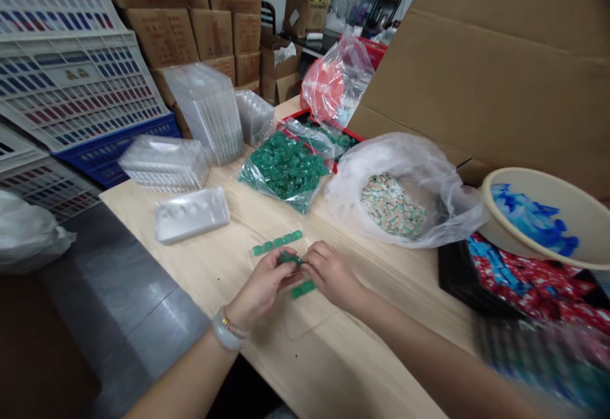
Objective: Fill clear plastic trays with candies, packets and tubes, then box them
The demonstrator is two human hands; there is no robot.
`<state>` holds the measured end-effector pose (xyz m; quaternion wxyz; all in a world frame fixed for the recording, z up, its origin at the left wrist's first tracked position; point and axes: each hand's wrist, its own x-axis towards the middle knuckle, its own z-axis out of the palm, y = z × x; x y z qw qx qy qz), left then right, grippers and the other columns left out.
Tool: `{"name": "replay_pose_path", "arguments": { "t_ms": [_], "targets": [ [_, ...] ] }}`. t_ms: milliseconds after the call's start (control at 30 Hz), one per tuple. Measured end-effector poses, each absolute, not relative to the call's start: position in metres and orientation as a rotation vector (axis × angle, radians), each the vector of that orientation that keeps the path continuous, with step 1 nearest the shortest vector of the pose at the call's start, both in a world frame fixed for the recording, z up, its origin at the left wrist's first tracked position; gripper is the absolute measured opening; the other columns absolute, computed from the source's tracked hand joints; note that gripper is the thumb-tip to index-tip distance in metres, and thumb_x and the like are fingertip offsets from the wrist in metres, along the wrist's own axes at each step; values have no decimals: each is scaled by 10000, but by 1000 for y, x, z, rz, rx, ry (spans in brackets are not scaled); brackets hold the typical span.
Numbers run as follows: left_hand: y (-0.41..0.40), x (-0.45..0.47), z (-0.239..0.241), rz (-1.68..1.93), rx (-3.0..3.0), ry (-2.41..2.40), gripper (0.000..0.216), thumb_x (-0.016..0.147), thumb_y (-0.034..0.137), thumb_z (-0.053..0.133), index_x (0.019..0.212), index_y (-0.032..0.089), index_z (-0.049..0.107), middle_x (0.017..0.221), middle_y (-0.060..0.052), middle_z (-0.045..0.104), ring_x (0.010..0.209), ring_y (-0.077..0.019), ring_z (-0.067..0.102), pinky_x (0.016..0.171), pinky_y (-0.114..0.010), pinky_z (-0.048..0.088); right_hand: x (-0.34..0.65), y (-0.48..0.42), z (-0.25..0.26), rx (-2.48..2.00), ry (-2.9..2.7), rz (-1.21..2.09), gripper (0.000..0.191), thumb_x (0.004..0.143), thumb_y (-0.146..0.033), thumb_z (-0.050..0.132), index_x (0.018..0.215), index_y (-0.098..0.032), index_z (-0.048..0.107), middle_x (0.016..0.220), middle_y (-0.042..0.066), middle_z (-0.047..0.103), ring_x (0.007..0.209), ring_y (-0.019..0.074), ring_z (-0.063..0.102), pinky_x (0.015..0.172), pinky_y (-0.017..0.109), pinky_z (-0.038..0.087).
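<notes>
My left hand [265, 284], with a pale bangle at its wrist, is closed on small green pieces [288, 257] above the wooden table. My right hand [332, 274] meets it from the right, its fingers bent and pressed at the end of the same green pieces. Beneath both hands lies a clear plastic tray [305, 330], hard to make out against the wood. One row of green blocks [277, 243] shows just beyond my fingers. A shorter row of green blocks [304, 288] shows below them, partly hidden by my hands.
Ahead lies a clear bag of green pieces [286, 168]. Right of it sits a bag of small patterned pieces [393, 206], then a cream basin [548, 184] above a black crate [460, 279]. Clear plastic trays [193, 215] are at left. A cardboard flap [500, 69] rises behind.
</notes>
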<state>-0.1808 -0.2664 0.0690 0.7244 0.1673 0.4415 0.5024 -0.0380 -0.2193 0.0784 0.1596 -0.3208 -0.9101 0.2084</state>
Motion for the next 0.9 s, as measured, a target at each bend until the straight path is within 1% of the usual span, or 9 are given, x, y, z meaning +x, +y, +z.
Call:
{"name": "replay_pose_path", "arguments": {
  "t_ms": [133, 300, 433, 567, 633, 700, 767, 833, 900],
  "targets": [
    [-233, -182, 76, 1159, 661, 1153, 221, 579, 171, 677, 750, 140, 540, 659, 27, 544, 577, -67, 485, 545, -191, 368, -35, -194, 93, -1012, -2569, 589, 148, 796, -130, 447, 715, -154, 569, 739, 59, 513, 715, 152, 490, 644, 279, 416],
    [-197, -189, 85, 1035, 531, 937, 288, 576, 253, 708, 779, 120, 552, 620, 23, 521, 523, -49, 455, 532, -184, 347, -32, -168, 104, -942, -2381, 872, 132, 790, -119, 448, 734, -163, 559, 713, 23, 516, 672, 115, 502, 612, 227, 403],
    [-179, -190, 99, 988, 625, 906, 304, 576, 244, 710, 810, 127, 555, 634, 24, 512, 520, -48, 457, 520, -180, 346, -32, -137, 97, -1086, -2316, 579, 152, 749, -97, 423, 672, -166, 534, 691, 28, 503, 653, 127, 477, 591, 237, 377],
    [-142, -195, 112, 1083, 968, 1047, 264, 655, 276, 639, 871, 151, 552, 684, 16, 518, 543, -72, 468, 545, -214, 385, -22, -63, 106, -1291, -2025, 378, 164, 730, -141, 413, 657, -160, 559, 644, 31, 540, 627, 149, 495, 607, 272, 393],
    [-108, -203, 113, 1222, 1248, 1322, 232, 704, 268, 584, 903, 152, 557, 754, -9, 538, 634, -109, 507, 633, -255, 418, -16, -15, 126, -1314, -1953, 288, 195, 761, -184, 401, 757, -154, 594, 710, 44, 582, 704, 169, 530, 664, 297, 410],
    [-69, -211, 109, 1323, 1547, 1642, 279, 711, 219, 571, 978, 142, 548, 912, -56, 536, 847, -168, 518, 795, -308, 399, -15, 31, 149, -1343, -1990, 110, 223, 773, -177, 398, 854, -153, 604, 842, 71, 602, 847, 195, 533, 757, 334, 398],
    [-38, -218, 103, 1245, 1790, 1850, 492, 643, 172, 642, 1107, 117, 488, 1094, -115, 463, 1055, -243, 425, 919, -370, 319, -16, 71, 165, -1521, -2004, -39, 256, 763, -131, 413, 961, -132, 577, 953, 112, 581, 934, 220, 511, 793, 365, 380],
    [-27, -220, 97, 1173, 1948, 1925, 583, 629, 165, 659, 1168, 112, 444, 1182, -136, 398, 1123, -276, 357, 952, -408, 274, -17, 103, 169, -1711, -2048, -57, 261, 748, -112, 456, 985, -93, 563, 958, 148, 571, 942, 251, 513, 780, 392, 381],
    [-42, -217, 94, 1145, 2051, 1821, 415, 719, 199, 578, 1120, 129, 496, 1125, -108, 452, 1071, -243, 407, 926, -390, 306, -14, 123, 163, -1845, -2108, -88, 214, 757, -121, 468, 925, -58, 585, 906, 163, 577, 925, 271, 522, 760, 407, 380]
  ]
}}
